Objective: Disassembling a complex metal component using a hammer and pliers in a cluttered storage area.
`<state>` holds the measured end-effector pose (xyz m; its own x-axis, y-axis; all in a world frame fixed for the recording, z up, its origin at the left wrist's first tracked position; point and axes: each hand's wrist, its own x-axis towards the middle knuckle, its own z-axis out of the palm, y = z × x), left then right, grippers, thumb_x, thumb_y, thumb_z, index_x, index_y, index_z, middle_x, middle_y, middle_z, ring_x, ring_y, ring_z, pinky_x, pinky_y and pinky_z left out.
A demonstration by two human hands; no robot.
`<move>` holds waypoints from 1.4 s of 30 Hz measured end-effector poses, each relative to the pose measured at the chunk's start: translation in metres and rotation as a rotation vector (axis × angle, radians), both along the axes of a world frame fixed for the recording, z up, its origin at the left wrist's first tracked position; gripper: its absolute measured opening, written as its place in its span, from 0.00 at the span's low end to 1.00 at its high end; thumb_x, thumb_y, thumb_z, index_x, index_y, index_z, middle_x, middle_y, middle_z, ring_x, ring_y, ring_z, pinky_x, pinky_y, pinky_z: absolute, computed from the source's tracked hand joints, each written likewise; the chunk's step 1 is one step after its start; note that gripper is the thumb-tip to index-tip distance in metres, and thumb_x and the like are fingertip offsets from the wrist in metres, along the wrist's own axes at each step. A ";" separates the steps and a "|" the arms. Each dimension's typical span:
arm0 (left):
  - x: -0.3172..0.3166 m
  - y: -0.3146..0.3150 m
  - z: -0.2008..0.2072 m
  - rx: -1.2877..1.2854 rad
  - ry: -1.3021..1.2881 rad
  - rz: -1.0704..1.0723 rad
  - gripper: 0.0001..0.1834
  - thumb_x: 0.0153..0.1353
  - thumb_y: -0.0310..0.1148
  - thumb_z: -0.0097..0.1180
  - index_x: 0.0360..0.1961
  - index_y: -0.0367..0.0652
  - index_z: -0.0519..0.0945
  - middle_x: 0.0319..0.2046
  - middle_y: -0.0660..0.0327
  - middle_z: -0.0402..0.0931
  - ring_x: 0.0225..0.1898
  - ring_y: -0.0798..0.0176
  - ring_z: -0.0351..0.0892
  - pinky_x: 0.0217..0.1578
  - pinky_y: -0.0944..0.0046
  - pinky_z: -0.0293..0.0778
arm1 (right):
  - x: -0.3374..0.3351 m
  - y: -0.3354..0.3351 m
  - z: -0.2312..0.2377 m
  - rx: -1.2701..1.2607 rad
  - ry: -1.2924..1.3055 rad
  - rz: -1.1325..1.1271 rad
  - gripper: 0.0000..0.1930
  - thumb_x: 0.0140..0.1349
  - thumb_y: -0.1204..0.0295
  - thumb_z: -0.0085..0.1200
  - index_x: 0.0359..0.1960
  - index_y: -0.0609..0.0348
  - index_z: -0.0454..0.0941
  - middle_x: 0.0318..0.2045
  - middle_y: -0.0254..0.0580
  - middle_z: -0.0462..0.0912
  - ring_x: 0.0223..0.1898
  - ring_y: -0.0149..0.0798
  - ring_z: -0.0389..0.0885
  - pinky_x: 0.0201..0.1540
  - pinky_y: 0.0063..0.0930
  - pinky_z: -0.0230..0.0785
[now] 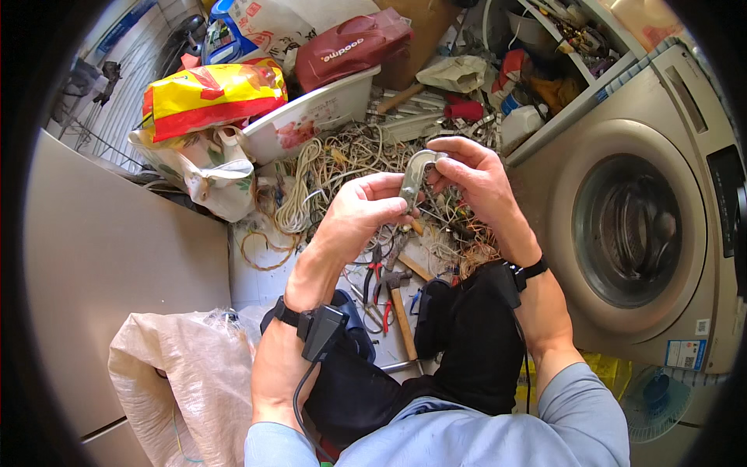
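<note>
A grey, hook-shaped metal piece [412, 180] is held up above the floor between my hands. My left hand [359, 208] pinches its lower, straight end between thumb and fingers. My right hand [476, 177] grips the tip of its curved upper end with thumb and forefinger. Behind and below it spreads a tangled heap of wires [342, 167], with a looped white cable [293, 204] at its left. Between my knees on the floor lie a hammer [402, 319] with a wooden handle and red-handled pliers [375, 274].
A washing machine [545, 183] stands close on the right, a flat beige panel [140, 257] on the left. A woven sack [187, 366] sits by my left arm. Beyond the wires are a white bin [315, 107], a yellow-red bag [218, 93] and a shelf [572, 58].
</note>
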<state>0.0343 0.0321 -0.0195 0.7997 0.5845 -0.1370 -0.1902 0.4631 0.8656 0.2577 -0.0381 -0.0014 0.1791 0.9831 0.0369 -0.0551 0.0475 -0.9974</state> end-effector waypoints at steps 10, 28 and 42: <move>0.022 0.006 -0.013 0.511 0.487 -0.007 0.20 0.62 0.28 0.59 0.56 0.35 0.83 0.43 0.54 0.88 0.43 0.63 0.85 0.48 0.62 0.80 | 0.051 0.005 -0.039 -0.248 -0.252 0.369 0.13 0.74 0.67 0.57 0.53 0.62 0.83 0.33 0.31 0.86 0.33 0.24 0.83 0.37 0.20 0.76; -0.028 0.023 -0.023 0.952 0.866 0.138 0.18 0.59 0.28 0.67 0.50 0.35 0.84 0.44 0.51 0.85 0.43 0.52 0.85 0.44 0.59 0.79 | 0.100 0.065 -0.412 -0.434 -0.725 -0.359 0.15 0.70 0.63 0.55 0.40 0.67 0.81 0.25 0.47 0.84 0.25 0.39 0.85 0.33 0.39 0.75; -0.020 0.023 -0.028 0.998 0.835 0.073 0.17 0.57 0.27 0.68 0.48 0.35 0.84 0.45 0.48 0.84 0.47 0.44 0.85 0.50 0.55 0.79 | 0.121 0.064 -0.441 -0.467 -0.715 -0.324 0.15 0.72 0.63 0.52 0.40 0.66 0.80 0.27 0.44 0.84 0.26 0.37 0.82 0.33 0.37 0.73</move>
<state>0.0142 0.0555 -0.0472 0.6467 0.7604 -0.0588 0.5721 -0.4327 0.6967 0.3782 0.0262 -0.4420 0.5365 0.8316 -0.1435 0.5293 -0.4641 -0.7103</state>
